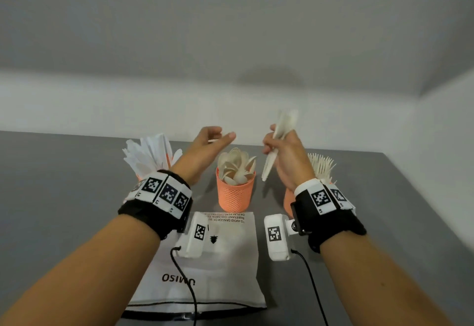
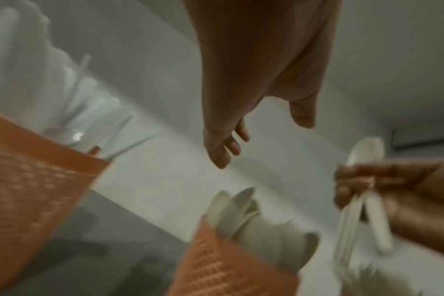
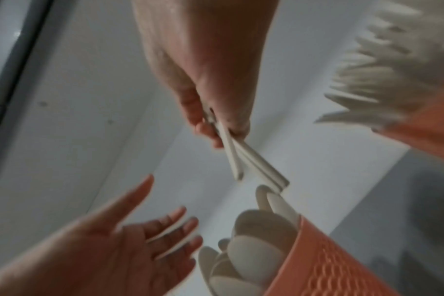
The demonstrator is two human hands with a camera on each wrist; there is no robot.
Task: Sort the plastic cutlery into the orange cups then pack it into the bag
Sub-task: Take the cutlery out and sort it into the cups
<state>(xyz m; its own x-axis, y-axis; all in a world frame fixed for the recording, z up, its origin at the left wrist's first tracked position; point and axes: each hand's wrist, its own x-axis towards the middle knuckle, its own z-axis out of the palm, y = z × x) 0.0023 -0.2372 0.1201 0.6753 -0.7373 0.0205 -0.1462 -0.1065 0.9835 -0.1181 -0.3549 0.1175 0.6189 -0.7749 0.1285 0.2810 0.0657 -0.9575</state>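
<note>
**Spoons held above sorted cups**

Left cup: knives. Left hand raised, fingers loosely spread, holding nothing. Middle cup: spoons. Right hand gripping a bundle of spoons above table. Right cup: forks. Bag lying flat, near side.

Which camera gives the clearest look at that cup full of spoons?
The head view: the whole middle orange cup stands sharp on the table, spoon bowls fanning upward. Both wrist views catch it blurred and cropped from below, showing only part of its wall and some spoon bowls.
</note>
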